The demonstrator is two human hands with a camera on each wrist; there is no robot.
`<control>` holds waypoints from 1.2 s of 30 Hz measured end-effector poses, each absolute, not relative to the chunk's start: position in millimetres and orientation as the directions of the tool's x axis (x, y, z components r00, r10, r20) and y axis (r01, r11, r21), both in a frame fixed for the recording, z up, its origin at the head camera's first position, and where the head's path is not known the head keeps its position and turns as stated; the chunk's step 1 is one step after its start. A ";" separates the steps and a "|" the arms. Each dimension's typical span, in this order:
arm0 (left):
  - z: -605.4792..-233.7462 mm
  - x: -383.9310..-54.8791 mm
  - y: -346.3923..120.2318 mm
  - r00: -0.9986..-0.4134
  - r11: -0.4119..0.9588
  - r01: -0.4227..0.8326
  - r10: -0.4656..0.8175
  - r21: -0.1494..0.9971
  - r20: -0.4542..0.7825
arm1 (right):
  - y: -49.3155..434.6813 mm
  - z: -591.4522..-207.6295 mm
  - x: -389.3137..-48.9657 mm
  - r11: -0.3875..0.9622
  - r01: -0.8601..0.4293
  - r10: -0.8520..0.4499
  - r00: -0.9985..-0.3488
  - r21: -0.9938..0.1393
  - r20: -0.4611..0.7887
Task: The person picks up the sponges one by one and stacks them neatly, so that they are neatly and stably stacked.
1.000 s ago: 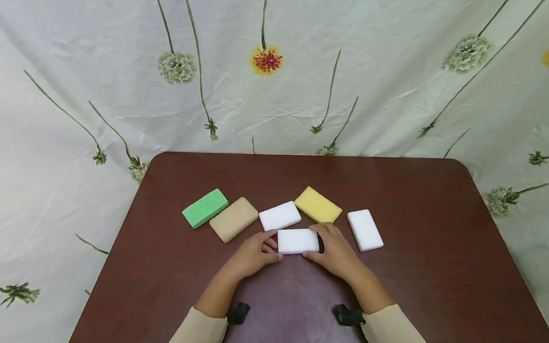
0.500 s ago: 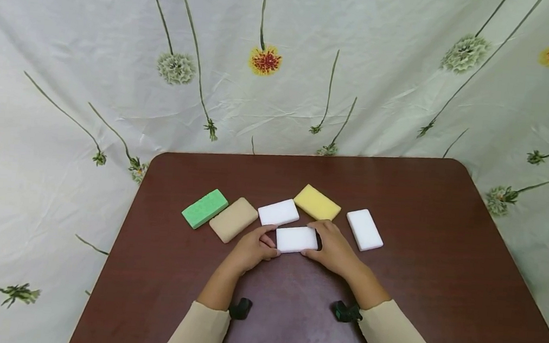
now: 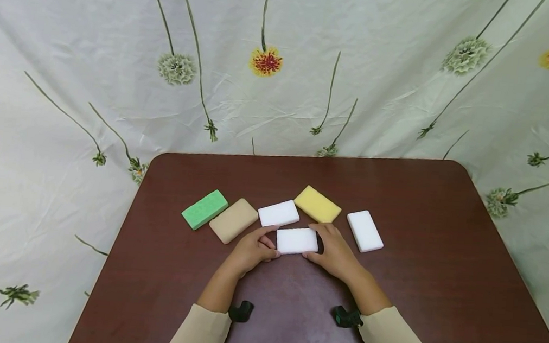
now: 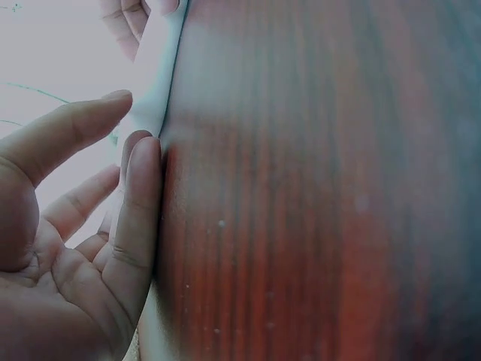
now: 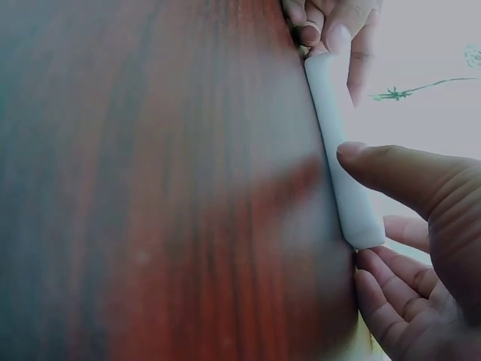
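A white rectangular sponge block (image 3: 296, 241) lies flat on the table between both hands. My left hand (image 3: 251, 252) holds its left end, with the thumb at the near corner and the index finger at the far corner. At the opposite end, my right hand (image 3: 333, 254) grips the block the same way. In the right wrist view, the right thumb (image 5: 368, 154) lies against the near side of the white sponge block (image 5: 338, 128). A second white block (image 3: 278, 214) sits just behind the held one, and a yellow sponge (image 3: 318, 204) touches or nearly touches its right corner.
Left of the white blocks lie a beige sponge (image 3: 233, 221) and a green sponge (image 3: 204, 209), angled side by side. Another white block (image 3: 365, 231) is right of my right hand. The brown table (image 3: 440, 295) ends at a flower-printed cloth (image 3: 386, 67) behind.
The held white block and both hands have shifted very slightly left and away. The white block behind it has nudged the same way. The other sponges look unmoved.
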State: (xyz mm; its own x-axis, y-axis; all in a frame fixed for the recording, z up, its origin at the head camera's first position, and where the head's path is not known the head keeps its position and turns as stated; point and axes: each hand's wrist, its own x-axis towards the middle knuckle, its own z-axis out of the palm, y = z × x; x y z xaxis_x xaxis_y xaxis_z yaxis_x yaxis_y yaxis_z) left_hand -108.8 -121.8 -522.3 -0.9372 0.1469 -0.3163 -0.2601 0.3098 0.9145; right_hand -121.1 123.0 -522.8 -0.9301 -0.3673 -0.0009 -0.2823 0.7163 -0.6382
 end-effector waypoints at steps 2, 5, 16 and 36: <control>-522.2 -108.4 -121.6 -0.938 0.303 -0.258 0.151 0.917 -0.313 | 123.3 -523.5 -120.3 0.713 -0.284 -0.364 -0.932 -0.641 0.007; -523.4 -108.2 -121.4 -0.938 0.292 -0.260 0.151 0.921 -0.313 | 123.4 -524.2 -119.7 0.710 -0.288 -0.362 -0.932 -0.643 0.018; -521.9 -107.3 -119.5 -0.936 0.284 -0.282 0.129 0.917 -0.328 | 125.9 -524.0 -114.8 0.688 -0.264 -0.346 -0.938 -0.676 0.014; -522.9 -107.8 -120.1 -0.934 0.307 -0.277 0.134 0.910 -0.330 | 142.4 -517.3 -101.2 0.526 -0.216 -0.194 -0.972 -0.823 0.131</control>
State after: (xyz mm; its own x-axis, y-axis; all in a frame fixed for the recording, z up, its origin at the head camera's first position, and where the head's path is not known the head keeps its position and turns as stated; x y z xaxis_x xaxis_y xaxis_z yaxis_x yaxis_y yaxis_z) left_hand -107.8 -120.1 -522.9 -0.9344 0.1339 -0.3301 -0.2775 0.3073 0.9102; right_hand -101.2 142.4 -517.3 -0.9722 -0.1942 0.1309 -0.2158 0.5257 -0.8228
